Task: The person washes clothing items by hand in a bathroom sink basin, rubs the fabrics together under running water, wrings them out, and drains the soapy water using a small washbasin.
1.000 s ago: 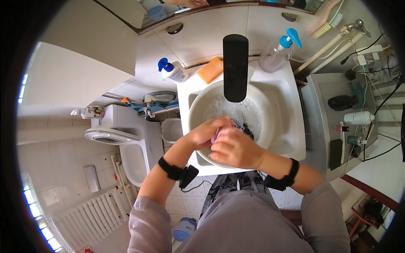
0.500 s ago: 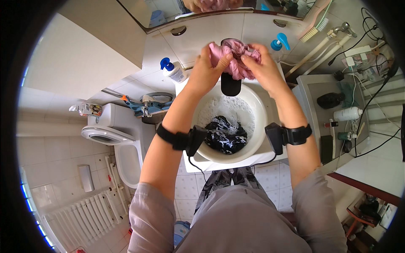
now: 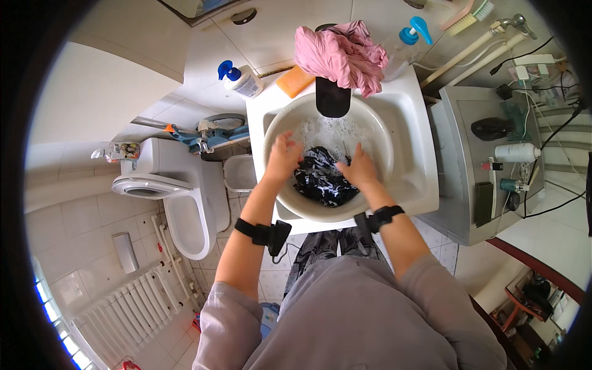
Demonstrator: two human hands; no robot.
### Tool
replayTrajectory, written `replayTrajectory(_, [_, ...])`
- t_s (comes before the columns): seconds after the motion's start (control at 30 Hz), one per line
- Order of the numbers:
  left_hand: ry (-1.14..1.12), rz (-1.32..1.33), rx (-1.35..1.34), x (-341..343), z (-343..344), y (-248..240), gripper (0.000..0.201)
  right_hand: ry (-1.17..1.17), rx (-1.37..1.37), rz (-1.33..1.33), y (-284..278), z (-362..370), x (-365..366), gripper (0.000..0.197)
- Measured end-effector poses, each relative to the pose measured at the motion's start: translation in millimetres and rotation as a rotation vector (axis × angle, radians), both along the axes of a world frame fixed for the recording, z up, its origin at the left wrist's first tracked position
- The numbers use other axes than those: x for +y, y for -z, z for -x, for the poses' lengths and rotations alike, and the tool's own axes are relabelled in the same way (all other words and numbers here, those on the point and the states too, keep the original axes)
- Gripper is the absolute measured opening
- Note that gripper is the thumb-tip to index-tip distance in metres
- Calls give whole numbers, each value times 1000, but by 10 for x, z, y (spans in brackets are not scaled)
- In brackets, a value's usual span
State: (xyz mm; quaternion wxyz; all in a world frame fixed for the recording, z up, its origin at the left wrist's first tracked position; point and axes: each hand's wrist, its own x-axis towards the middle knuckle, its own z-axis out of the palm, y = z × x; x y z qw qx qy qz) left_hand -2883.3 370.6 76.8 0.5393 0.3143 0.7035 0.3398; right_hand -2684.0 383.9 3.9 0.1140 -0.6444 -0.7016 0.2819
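Note:
My left hand (image 3: 283, 158) is over the left side of a round cream basin (image 3: 386, 161), its fingers apart and nothing in them. Over the right side of the dark garment, my right hand (image 3: 359, 168) is open too, thumb and fingers spread. Between and below both hands lies a black-and-white garment (image 3: 324, 180), wet in sudsy water (image 3: 333, 131); whether the fingertips touch it I cannot tell. A crumpled pink cloth (image 3: 343, 57) hangs over the black tap (image 3: 333, 98) at the basin's far side, away from my hands.
The basin stands in a white sink (image 3: 414, 185). On its far rim are an orange soap bar (image 3: 295, 81), a blue-topped pump bottle (image 3: 241, 79) and a clear pump bottle (image 3: 402, 55). A toilet (image 3: 185, 225) is at left; a grey cabinet (image 3: 453, 163) with bottles and cables stands right.
The pink cloth has left both hands and now rests over the tap. My hands have come down and nearer, above the basin, and opened. The view has shifted slightly.

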Motion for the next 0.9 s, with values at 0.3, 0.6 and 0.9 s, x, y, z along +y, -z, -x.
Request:
replayTrajectory(0.3, [673, -104, 706, -349, -75, 159, 82, -203, 835, 713, -707, 45, 86, 39])
replayTrajectory(0.6, [-74, -84, -303, -126, 15, 118, 56, 25, 1058, 582, -842, -152, 419, 47])
replayTrajectory(0.9, [-43, -84, 198, -49, -66, 831, 89, 62, -73, 186, -24, 257, 321, 54])
